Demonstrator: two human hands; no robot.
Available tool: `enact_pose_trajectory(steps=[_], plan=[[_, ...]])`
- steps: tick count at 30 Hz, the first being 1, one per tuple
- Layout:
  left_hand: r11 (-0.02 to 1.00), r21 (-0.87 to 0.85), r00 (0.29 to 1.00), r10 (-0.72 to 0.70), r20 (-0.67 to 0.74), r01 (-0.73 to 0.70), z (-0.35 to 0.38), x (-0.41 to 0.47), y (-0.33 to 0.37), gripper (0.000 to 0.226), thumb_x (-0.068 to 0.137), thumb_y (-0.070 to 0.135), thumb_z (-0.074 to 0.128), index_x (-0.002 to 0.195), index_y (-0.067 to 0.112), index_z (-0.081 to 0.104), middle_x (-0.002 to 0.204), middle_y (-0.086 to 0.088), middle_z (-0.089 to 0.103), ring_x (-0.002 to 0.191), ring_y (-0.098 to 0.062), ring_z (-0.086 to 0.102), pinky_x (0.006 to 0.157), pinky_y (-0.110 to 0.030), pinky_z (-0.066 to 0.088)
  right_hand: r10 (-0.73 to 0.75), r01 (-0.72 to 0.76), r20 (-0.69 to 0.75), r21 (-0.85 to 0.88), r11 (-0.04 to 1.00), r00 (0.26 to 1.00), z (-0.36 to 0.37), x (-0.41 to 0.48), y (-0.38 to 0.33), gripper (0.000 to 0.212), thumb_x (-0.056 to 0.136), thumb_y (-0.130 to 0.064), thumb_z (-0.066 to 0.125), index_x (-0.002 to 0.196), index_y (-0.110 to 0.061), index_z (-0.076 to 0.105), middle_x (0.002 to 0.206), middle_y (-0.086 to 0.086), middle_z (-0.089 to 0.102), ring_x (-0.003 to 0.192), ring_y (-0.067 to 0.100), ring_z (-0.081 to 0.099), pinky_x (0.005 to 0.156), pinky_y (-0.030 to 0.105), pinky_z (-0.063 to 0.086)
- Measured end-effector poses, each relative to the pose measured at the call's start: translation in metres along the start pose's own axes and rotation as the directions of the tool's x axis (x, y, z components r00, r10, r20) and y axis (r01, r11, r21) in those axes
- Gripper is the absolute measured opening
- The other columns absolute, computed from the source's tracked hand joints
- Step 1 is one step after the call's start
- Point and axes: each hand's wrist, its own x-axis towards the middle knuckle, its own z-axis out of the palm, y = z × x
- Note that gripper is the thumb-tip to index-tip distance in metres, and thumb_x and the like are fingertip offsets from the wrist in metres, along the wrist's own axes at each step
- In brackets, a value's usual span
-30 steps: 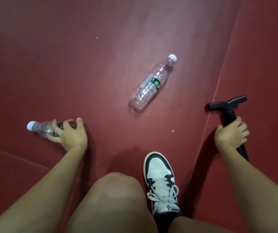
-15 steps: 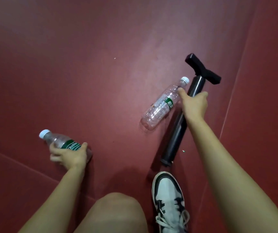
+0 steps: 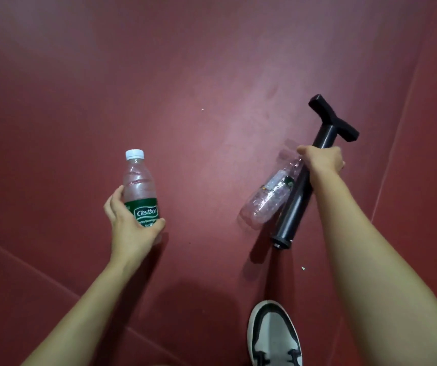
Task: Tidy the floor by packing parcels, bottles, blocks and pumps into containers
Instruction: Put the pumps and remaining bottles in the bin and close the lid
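Head view. The surface is a dark red, matte floor (image 3: 198, 75) that fills the frame. A faint seam runs diagonally across its lower left part, and a second seam runs down its right side. Small pale specks lie on it near the centre and lower right. A black-and-white sneaker (image 3: 275, 336) stands at the bottom edge of the frame.

The left hand (image 3: 130, 223) holds a clear plastic bottle with a white cap and green label (image 3: 140, 188), cap pointing away from the person. The fingers are curled around the labelled lower half, thumb on the right side of the label.

The right hand (image 3: 321, 161) is closed around the upper barrel of a black cylindrical hand pump with a T-shaped handle (image 3: 299, 194), tilted with the handle up and away. The same grip appears to pin the neck of a second clear, crumpled plastic bottle (image 3: 267, 202) against the barrel; its cap is hidden by the hand. Individual finger positions on this hand cannot be told.
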Motion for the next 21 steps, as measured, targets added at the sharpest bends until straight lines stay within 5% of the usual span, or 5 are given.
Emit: enact_pose_trajectory(steps=[12, 16, 21], plan=[[0.991, 0.124, 0.983, 0.029, 0.183, -0.052, 0.022, -0.002, -0.016, 0.097, 0.064, 0.000, 0.080, 0.143, 0.010, 0.024, 0.143, -0.009, 0.022, 0.127, -0.026, 0.039, 0.099, -0.026, 0.031, 0.013, 0.011, 0.194, -0.122, 0.992, 0.981, -0.003, 0.059, 0.006, 0.080, 0.069, -0.047, 0.079, 0.130, -0.001, 0.053, 0.130, 0.011, 0.056, 0.112, 0.028, 0.060, 0.091, 0.036, 0.048], [0.990, 0.133, 0.979, 0.019, 0.203, -0.047, 0.022, 0.001, -0.016, 0.098, 0.064, 0.000, 0.080, 0.143, 0.009, 0.023, 0.143, -0.010, 0.022, 0.128, -0.027, 0.038, 0.102, -0.027, 0.031, 0.072, -0.061, 0.271, -0.050, 0.997, 0.960, 0.007, 0.071, 0.011, 0.070, 0.065, -0.033, 0.085, 0.121, 0.000, 0.058, 0.102, 0.012, 0.065, 0.083, 0.028, 0.065, 0.078, 0.042, 0.054], [0.992, 0.127, 0.976, -0.004, 0.217, -0.024, 0.015, -0.001, 0.002, 0.097, 0.066, 0.002, 0.080, 0.144, 0.009, 0.022, 0.144, -0.010, 0.020, 0.128, -0.026, 0.038, 0.100, -0.022, 0.027, 0.092, -0.099, 0.319, 0.007, 0.995, 0.943, -0.008, 0.060, 0.015, 0.049, 0.077, -0.017, 0.077, 0.117, 0.000, 0.055, 0.070, 0.006, 0.053, 0.055, 0.018, 0.052, 0.053, 0.033, 0.048]])
